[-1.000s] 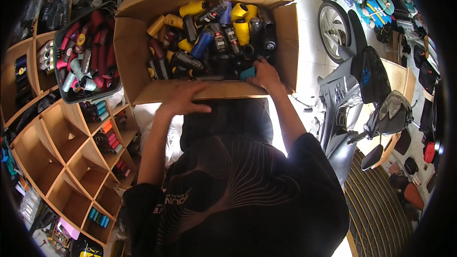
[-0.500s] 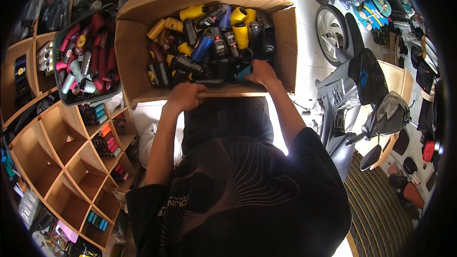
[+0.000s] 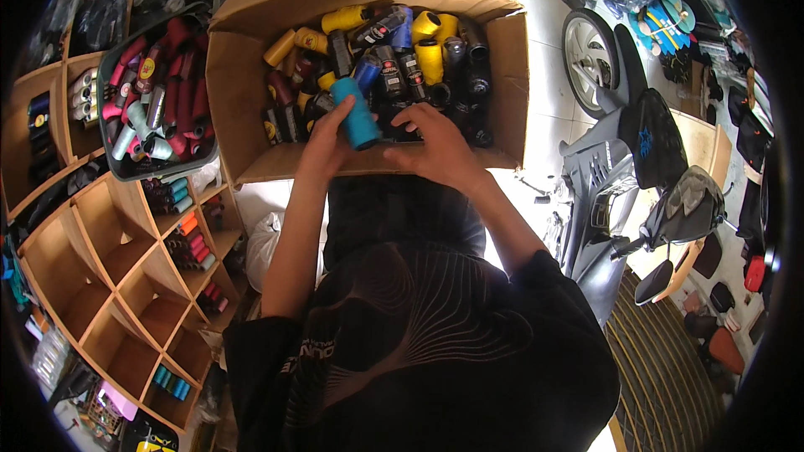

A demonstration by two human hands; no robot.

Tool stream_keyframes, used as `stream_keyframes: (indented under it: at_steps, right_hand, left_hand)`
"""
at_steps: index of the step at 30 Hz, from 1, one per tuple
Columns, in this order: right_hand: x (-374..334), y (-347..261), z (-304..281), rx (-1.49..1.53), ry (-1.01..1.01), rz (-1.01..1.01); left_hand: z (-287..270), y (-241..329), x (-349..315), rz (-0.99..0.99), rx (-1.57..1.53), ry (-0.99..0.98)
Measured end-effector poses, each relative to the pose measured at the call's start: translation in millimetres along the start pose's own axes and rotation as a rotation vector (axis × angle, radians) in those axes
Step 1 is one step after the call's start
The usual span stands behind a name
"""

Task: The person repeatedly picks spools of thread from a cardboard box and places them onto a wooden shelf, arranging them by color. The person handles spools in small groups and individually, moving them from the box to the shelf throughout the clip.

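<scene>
One teal spool of thread (image 3: 355, 112) is held over the near edge of the cardboard box (image 3: 512, 84), left of that edge's middle. Two hands flank it: the left grip (image 3: 328, 141) pinches its left side, thumb against the thread, the other fingers mostly hidden; the right grip (image 3: 432, 144) is spread, thumb and fingers parted, just right of the spool and apart from it. The spool is bright and plainly wound, slanting with its far end leftward, its near end dark.

The box holds at least four bright yellow spools (image 3: 428, 62), two blue spools (image 3: 367, 74) and dark spools (image 3: 390, 72) too jumbled to count. Beyond its left edge stands one tub (image 3: 127, 171) with many dark red spools (image 3: 172, 102) and at least three pale ones. One motorbike (image 3: 596, 169) stands beyond the box's right edge.
</scene>
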State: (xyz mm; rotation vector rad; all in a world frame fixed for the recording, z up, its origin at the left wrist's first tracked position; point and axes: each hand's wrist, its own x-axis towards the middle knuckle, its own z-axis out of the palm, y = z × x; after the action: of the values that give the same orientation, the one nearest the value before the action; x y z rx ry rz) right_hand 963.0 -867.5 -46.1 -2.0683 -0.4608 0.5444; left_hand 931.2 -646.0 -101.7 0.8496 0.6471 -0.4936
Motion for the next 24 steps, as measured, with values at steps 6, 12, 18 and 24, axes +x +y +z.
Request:
stream_keyframes:
  at_steps: [6,12,18,24]
  right_hand:
    - [34,75,2,0.079,0.149,0.397]
    - [95,93,31,-0.022,0.112,0.404]
    - [117,91,64,-0.468,0.021,-0.211]
    - [125,120,56,-0.004,0.233,0.059]
  left_hand:
    - [-14,-4,-9,0.067,-0.001,0.094]
    - [10,-5,-14,0.135,0.124,0.284]
    - [-3,-11,-22,0.197,0.044,0.385]
    - [-13,-17,-17,0.162,0.115,0.376]
